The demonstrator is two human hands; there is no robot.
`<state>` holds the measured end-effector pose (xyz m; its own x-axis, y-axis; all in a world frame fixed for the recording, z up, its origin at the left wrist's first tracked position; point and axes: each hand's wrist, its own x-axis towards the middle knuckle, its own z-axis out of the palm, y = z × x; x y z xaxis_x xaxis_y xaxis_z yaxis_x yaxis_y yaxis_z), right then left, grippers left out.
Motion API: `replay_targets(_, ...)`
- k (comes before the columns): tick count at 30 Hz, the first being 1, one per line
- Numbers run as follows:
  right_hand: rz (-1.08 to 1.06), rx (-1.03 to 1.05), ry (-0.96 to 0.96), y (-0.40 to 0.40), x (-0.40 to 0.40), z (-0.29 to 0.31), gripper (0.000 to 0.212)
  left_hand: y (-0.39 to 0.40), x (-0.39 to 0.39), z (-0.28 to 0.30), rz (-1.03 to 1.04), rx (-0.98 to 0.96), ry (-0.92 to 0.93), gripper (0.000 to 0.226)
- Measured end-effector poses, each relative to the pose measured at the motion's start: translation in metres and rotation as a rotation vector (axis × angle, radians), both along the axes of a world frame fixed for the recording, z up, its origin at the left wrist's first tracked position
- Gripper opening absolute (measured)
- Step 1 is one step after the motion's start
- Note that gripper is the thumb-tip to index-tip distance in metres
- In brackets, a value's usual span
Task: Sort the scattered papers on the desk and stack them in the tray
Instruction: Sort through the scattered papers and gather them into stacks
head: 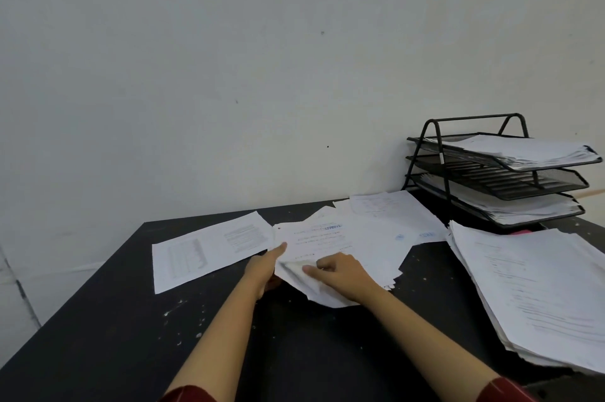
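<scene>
Two tiers of the tray already hold papers; both hands, left hand and right hand, grip the loose pile, more stacks left on the tabletop

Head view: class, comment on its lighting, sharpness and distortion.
Head view: dim, even light with only faint shadows; print on the scattered papers too soft to read; wide-angle bend at the edges tilts the tray and desk.

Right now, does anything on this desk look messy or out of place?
Yes. The middle pile of papers is fanned out crookedly, one sheet lies apart to its left, and white flecks spot the dark desk.
</scene>
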<state>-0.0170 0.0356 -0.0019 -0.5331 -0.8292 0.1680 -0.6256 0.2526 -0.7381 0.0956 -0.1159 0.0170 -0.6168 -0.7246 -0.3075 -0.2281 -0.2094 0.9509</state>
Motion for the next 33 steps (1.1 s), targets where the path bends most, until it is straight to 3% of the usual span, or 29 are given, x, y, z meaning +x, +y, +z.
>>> replay_targets(3,0.142,0.003,-0.249,0.014,-0.006,0.009,0.059,0.003,-0.004,-0.005,0.0,-0.144,-0.099,0.051)
replay_targets(5,0.072,-0.043,-0.254,0.021,-0.019,0.012,0.056,0.006,-0.004,-0.007,-0.01,-0.224,-0.145,0.045)
replay_targets(9,-0.407,-0.289,-0.033,0.034,-0.054,0.008,0.032,0.017,0.002,-0.005,-0.161,-0.27,-0.1,0.04)
replay_targets(12,-0.696,-0.058,0.054,0.047,-0.086,0.002,0.032,0.019,0.009,-0.006,-0.155,-0.297,-0.011,0.033)
replay_targets(14,-0.637,0.142,0.054,0.054,-0.101,0.0,0.043,0.016,0.015,-0.007,-0.116,-0.301,0.029,0.035)
replay_targets(17,-0.527,0.378,0.224,0.058,-0.108,-0.008,0.043,0.005,0.027,-0.01,-0.046,-0.283,0.054,0.038)
replay_targets(20,-0.57,0.361,0.335,0.057,-0.104,-0.012,0.039,-0.004,0.037,-0.014,0.041,-0.203,0.126,0.038)
replay_targets(27,-0.564,0.533,0.445,0.051,-0.094,0.003,0.085,-0.016,0.044,-0.029,0.291,-0.067,0.28,0.033)
replay_targets(30,-0.584,0.507,0.526,0.051,-0.094,0.005,0.078,-0.015,0.041,-0.035,0.418,0.04,0.339,0.034)
replay_targets(33,-0.537,0.421,0.503,0.052,-0.099,0.003,0.079,-0.017,0.04,-0.039,0.452,-0.058,0.286,0.037)
